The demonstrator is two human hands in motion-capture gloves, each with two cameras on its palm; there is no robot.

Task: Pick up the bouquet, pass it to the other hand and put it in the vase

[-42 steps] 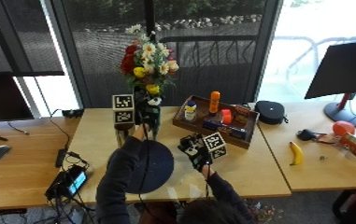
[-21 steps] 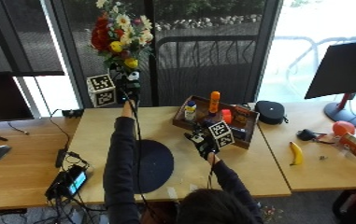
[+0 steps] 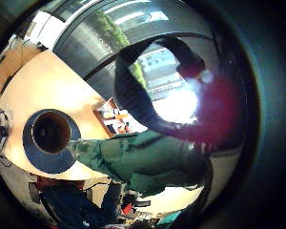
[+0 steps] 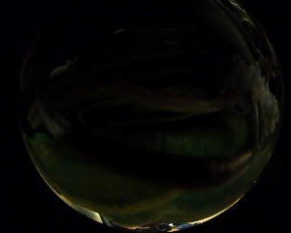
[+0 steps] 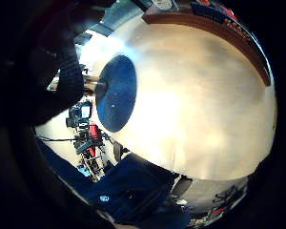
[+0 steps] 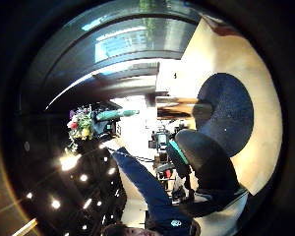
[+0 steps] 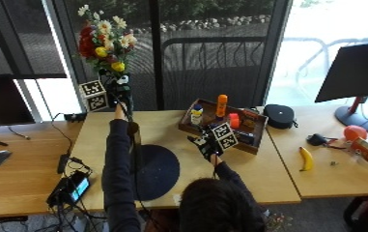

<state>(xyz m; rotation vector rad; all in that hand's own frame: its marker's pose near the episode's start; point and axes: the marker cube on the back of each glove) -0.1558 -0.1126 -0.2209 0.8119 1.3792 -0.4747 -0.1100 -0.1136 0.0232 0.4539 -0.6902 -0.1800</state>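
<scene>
The person's left hand [image 7: 120, 96] was raised high above the desk [image 7: 100, 140], its grip closed around the stems of the bouquet [image 7: 104, 41], which stood upright well clear of the desk, its red, yellow and white flowers showing against the dark window. The right thumb side palm view showed the same bouquet [image 6: 83, 123] held aloft with its green-wrapped stems sticking out sideways. The vase [image 7: 134, 147] stood on a round dark blue mat [image 7: 161, 171] on the desk, below the raised left arm; the left little finger side palm view looked down into its open mouth [image 3: 51, 132]. The right hand [image 7: 206, 144] hovered low over the desk, just beside the wooden tray [image 7: 251, 145] of bottles and near the mat's edge; it held nothing, but whether its grip was wide or narrow could not be told. A banana [image 7: 306, 158] lay on the desk well apart to the right.
</scene>
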